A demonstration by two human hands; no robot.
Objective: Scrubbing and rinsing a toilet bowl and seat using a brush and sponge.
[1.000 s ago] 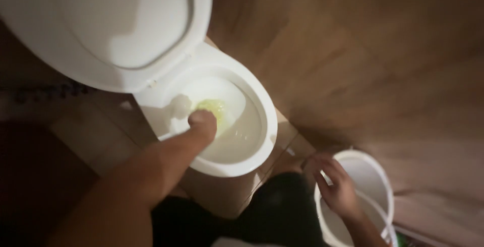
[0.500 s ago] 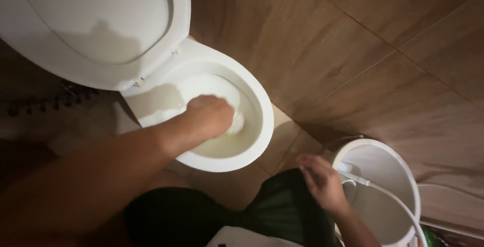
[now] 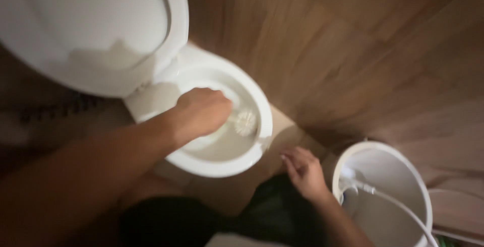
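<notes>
The left hand [image 3: 202, 112] is curled into a fist around the handle of a toilet brush [image 3: 244, 122], reaching from the left down into the toilet bowl [image 3: 262, 111]; the handle itself is mostly hidden inside the grip, and only the white bristled head shows, sticking out to the right of the knuckles and lying against the inner right wall of the bowl, just above the water. The right hand [image 3: 304, 172] is empty, its fingers loosely spread and pointing up and to the left, hovering low over the floor between the front of the bowl and a white bucket [image 3: 426, 196]; it touches neither as far as the blurred view shows. Inside the bucket rests a small white spray head with a thin white hose [image 3: 398, 205] trailing off toward the lower right corner. The raised toilet seat and lid [image 3: 101, 25] stand open at the upper left, leaning back behind the bowl. Wood-patterned brown flooring [image 3: 353, 50] fills the upper right, and paler tiles [image 3: 282, 126] lie around the foot of the toilet. Dark clothing [image 3: 262, 217] on the person's legs shows along the bottom edge, beneath the two forearms.
</notes>
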